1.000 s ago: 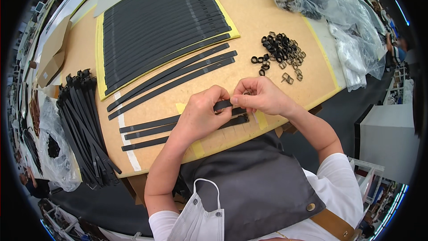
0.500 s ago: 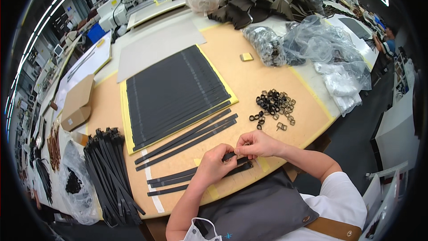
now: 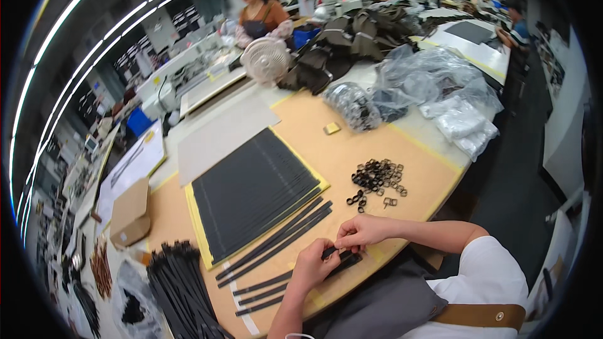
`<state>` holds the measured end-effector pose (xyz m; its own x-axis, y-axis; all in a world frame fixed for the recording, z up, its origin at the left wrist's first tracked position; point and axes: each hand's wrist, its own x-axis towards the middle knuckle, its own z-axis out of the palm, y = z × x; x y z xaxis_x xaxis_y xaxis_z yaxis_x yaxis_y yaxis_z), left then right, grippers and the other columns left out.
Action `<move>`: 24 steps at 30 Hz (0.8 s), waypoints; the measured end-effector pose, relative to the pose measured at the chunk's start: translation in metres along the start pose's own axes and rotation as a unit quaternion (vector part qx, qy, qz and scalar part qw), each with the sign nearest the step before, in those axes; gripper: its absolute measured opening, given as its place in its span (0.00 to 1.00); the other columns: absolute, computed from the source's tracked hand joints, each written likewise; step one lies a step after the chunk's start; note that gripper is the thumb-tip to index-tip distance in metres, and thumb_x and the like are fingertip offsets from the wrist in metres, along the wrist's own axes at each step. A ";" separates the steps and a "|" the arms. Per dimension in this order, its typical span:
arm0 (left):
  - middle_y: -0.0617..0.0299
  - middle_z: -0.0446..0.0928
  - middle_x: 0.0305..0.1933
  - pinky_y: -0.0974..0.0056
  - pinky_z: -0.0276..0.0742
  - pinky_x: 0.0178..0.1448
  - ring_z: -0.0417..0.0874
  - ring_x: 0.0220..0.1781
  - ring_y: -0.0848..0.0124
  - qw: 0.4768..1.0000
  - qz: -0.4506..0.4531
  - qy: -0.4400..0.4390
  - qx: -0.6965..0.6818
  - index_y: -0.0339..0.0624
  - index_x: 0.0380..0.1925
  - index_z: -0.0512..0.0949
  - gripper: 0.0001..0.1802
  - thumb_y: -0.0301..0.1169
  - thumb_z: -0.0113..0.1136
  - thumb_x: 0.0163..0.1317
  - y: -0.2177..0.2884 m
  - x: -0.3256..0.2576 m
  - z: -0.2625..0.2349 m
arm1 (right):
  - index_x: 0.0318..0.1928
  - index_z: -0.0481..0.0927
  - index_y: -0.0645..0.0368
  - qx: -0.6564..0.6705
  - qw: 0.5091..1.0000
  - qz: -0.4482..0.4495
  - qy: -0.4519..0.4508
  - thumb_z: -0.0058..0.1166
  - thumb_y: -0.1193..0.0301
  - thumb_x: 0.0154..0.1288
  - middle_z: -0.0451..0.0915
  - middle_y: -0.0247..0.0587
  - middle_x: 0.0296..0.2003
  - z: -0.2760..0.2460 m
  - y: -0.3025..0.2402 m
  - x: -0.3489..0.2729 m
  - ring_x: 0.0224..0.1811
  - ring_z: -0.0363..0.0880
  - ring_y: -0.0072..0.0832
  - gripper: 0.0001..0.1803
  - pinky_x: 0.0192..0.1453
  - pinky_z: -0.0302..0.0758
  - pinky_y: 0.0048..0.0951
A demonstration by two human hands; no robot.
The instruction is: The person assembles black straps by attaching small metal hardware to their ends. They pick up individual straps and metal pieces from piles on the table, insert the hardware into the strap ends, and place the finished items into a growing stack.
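Near the front edge of the table, my left hand (image 3: 315, 262) is closed round the end part of a black strap (image 3: 330, 252). My right hand (image 3: 365, 231) pinches at the tip of this strap, its fingers touching those of the left hand. Whether a buckle is also between the fingers is hidden. More black straps (image 3: 264, 297) lie side by side under and left of my hands, and others (image 3: 276, 242) rest a little farther away. Beyond my right hand lies a pile of small dark metal buckles (image 3: 377, 176), a few of them loose at its edge.
Behind the straps is a black sheet stack (image 3: 251, 191) on a yellow board. A bundle of black straps (image 3: 185, 289) and a cardboard box (image 3: 132, 213) are at left. Plastic bags (image 3: 440, 85), dark pieces and a white fan (image 3: 266, 61) stand farther back. A person (image 3: 260, 16) is behind the fan.
The view has tilted upward, so the table sits lower in the picture and a person at the back shows. Both hands stay together at the strap's end.
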<state>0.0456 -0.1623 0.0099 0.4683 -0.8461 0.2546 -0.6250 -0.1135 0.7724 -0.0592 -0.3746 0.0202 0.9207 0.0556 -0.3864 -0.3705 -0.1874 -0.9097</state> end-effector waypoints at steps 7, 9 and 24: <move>0.59 0.83 0.29 0.70 0.79 0.35 0.82 0.28 0.77 1.000 -0.010 0.003 -0.003 0.35 0.40 0.81 0.11 0.27 0.73 0.61 0.000 0.003 0.000 | 0.81 0.56 0.62 0.002 0.578 -0.568 0.586 0.55 0.72 0.79 0.84 0.38 0.44 -0.114 -0.114 -0.075 0.43 0.79 0.16 0.36 0.48 0.77 0.21; 0.59 0.83 0.30 0.69 0.80 0.36 0.82 0.29 0.77 1.000 -0.017 -0.003 -0.015 0.36 0.40 0.81 0.11 0.27 0.72 0.61 0.004 0.004 -0.001 | 0.81 0.56 0.63 -0.015 0.541 -0.544 0.641 0.55 0.73 0.78 0.85 0.38 0.44 -0.124 -0.133 -0.097 0.41 0.79 0.15 0.37 0.47 0.76 0.20; 0.48 0.85 0.37 0.58 0.85 0.42 0.89 0.37 0.57 1.000 -0.005 -0.010 -0.020 0.37 0.45 0.81 0.14 0.30 0.71 0.62 0.003 0.002 -0.011 | 0.55 0.83 0.60 -0.118 0.982 -0.146 -0.006 0.56 0.54 0.79 0.87 0.39 0.33 0.002 -0.010 0.002 0.36 0.86 0.23 0.21 0.44 0.83 0.30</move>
<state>0.0513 -0.1585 0.0195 0.4614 -0.8554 0.2351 -0.5943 -0.1013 0.7978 -0.0540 -0.3704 0.0280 0.9815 0.1511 -0.1174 -0.0511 -0.3841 -0.9219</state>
